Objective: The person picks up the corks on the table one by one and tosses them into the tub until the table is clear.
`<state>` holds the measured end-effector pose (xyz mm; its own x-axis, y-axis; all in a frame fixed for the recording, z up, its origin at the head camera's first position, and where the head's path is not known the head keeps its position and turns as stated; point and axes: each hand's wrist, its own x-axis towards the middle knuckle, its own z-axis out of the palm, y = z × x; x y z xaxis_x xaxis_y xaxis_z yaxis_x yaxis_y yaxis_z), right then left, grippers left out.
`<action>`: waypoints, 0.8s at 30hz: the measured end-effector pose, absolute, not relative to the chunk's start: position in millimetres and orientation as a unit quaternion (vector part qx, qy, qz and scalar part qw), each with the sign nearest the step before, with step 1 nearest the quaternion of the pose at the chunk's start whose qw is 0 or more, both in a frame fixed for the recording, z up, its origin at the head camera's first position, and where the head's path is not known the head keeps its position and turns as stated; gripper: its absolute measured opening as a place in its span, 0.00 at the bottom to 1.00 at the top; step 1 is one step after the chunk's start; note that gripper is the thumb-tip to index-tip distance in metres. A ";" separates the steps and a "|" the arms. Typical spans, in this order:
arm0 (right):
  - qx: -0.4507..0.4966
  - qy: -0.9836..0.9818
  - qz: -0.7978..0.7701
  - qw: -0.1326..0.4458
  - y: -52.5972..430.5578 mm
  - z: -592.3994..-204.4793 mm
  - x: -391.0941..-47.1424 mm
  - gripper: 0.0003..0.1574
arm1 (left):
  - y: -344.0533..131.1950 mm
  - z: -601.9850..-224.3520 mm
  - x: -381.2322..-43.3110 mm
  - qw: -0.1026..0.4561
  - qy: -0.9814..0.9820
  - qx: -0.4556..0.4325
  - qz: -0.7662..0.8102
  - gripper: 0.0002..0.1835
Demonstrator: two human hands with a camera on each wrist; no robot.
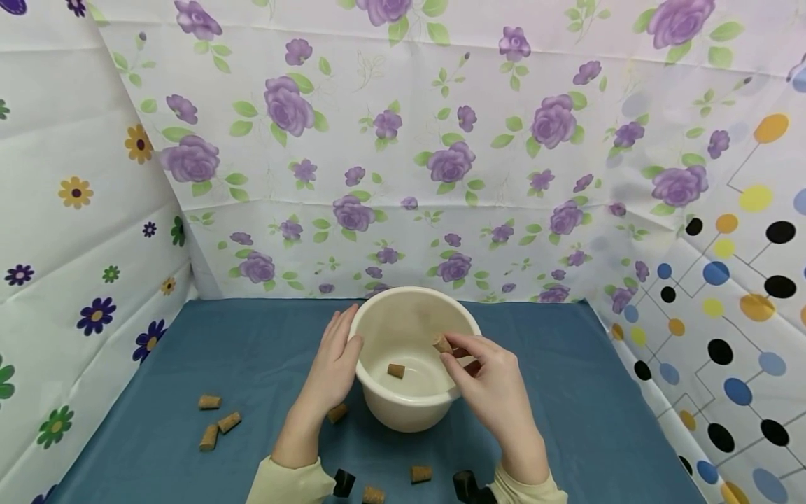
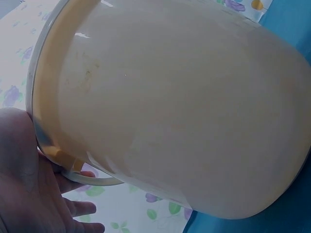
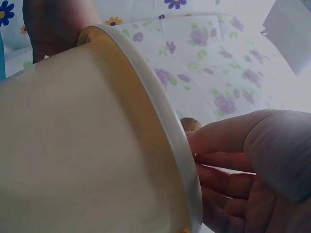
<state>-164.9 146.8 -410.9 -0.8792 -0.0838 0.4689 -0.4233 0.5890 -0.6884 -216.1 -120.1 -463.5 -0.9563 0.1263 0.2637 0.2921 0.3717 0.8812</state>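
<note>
A cream plastic bucket (image 1: 409, 413) stands on the blue cloth, tilted slightly in the head view, with one cork (image 1: 396, 371) lying on its inside bottom. My left hand (image 1: 334, 360) rests against the bucket's left side by the rim, fingers fairly straight; in the left wrist view they extend beside a loop handle (image 2: 99, 181). Over the bucket's right rim, my right hand (image 1: 494, 378) pinches another cork (image 1: 442, 344) between thumb and fingers. The right wrist view shows this cork (image 3: 190, 124) only partly, above the fingertips.
Three corks, one of them a cork (image 1: 210, 402) at the back, lie left on the blue cloth (image 1: 567, 406). Another cork (image 1: 337, 413) is by the left wrist. Nearer the front are a cork (image 1: 421, 474) and a partly cut-off cork (image 1: 373, 495). Patterned sheets surround the cloth.
</note>
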 end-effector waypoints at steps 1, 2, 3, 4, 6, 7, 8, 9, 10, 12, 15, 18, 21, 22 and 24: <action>0.147 -0.868 0.431 0.196 146.2 -411.3 -165.2 0.19 | -120.2 -463.6 -216.0 0.076 -0.825 -0.127 -0.546 0.32; 0.148 -0.868 0.432 0.194 145.6 -411.6 -165.5 0.20 | -120.3 -463.6 -215.8 0.076 -0.825 -0.127 -0.546 0.32; 0.150 -0.867 0.434 0.193 145.0 -412.0 -165.7 0.20 | -120.4 -463.7 -215.8 0.076 -0.825 -0.127 -0.546 0.32; 0.152 -0.867 0.434 0.192 144.4 -412.2 -165.8 0.20 | -120.4 -463.6 -215.7 0.076 -0.825 -0.127 -0.546 0.32; 0.157 -0.869 0.429 0.193 143.2 -412.5 -166.2 0.20 | -120.4 -463.6 -215.8 0.076 -0.824 -0.127 -0.546 0.32; 0.159 -0.870 0.425 0.196 142.7 -412.6 -166.2 0.20 | -120.4 -463.6 -215.8 0.076 -0.825 -0.127 -0.546 0.32; 0.161 -0.871 0.419 0.199 142.3 -412.7 -166.3 0.19 | -120.4 -463.5 -215.9 0.076 -0.825 -0.128 -0.545 0.32; 0.163 -0.873 0.412 0.203 142.0 -412.7 -166.3 0.19 | -120.3 -463.5 -216.1 0.077 -0.825 -0.127 -0.545 0.32; 0.164 -0.875 0.406 0.207 141.8 -412.7 -166.3 0.19 | -120.2 -463.4 -216.1 0.077 -0.825 -0.127 -0.545 0.32; 0.164 -0.877 0.396 0.214 141.4 -412.8 -166.2 0.19 | -120.1 -463.3 -216.1 0.077 -0.825 -0.126 -0.545 0.32; 0.161 -0.881 0.387 0.220 141.1 -412.6 -165.9 0.18 | -119.9 -463.1 -215.9 0.077 -0.825 -0.125 -0.545 0.32; 0.161 -0.881 0.385 0.222 140.8 -412.3 -165.8 0.18 | -120.1 -463.2 -215.7 0.077 -0.826 -0.123 -0.545 0.32; 0.162 -0.881 0.384 0.223 141.1 -412.4 -166.3 0.18 | -120.2 -463.4 -216.0 0.077 -0.826 -0.123 -0.544 0.32; 0.162 -0.881 0.384 0.223 141.3 -412.6 -166.6 0.18 | -120.2 -463.5 -216.2 0.078 -0.826 -0.124 -0.544 0.32; 0.163 -0.881 0.383 0.226 141.5 -412.8 -167.2 0.18 | -120.4 -463.7 -216.6 0.079 -0.826 -0.125 -0.544 0.32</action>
<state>-167.2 141.5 -412.8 -0.8448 -0.1144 0.5227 -0.4601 0.6540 -0.6004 -216.6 -120.4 -463.7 -0.9564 0.1205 0.2661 0.2921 0.3776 0.8787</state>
